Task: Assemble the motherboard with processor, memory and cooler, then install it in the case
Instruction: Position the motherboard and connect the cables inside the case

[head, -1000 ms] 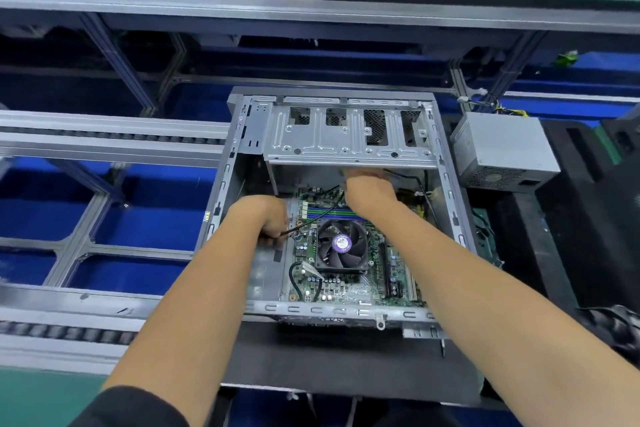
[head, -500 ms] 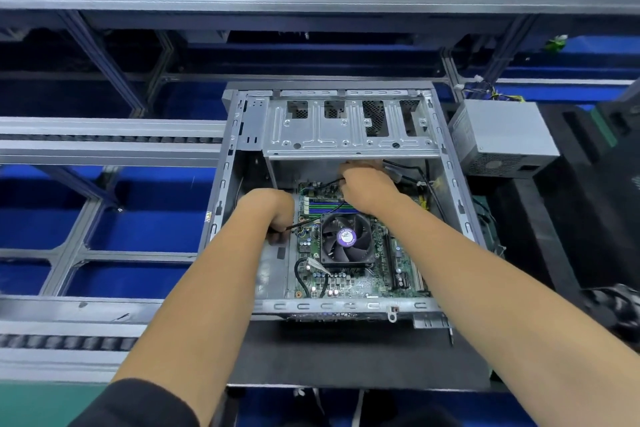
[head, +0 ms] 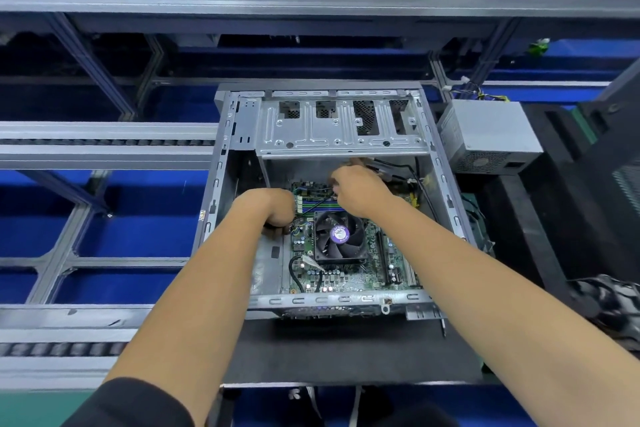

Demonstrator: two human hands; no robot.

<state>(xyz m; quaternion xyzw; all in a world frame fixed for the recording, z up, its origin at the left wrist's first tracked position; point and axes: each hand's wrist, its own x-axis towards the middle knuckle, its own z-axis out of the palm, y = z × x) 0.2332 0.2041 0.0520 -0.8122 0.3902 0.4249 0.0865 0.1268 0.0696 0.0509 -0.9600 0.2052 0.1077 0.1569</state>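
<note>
Motherboard seated flat in open case, cooler fan mid-board, left hand curled at board's left edge, grip hidden, right hand pinching black cable at far edge, power supply right of case.

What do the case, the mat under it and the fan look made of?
Case: bare sheet metal, likely steel; dull grey sheen, stamped slots and holes. Mat: matte black, no glare, perhaps rubber or foam. Fan: dark blades and frame, probably plastic, with a purple label at the hub.
</note>
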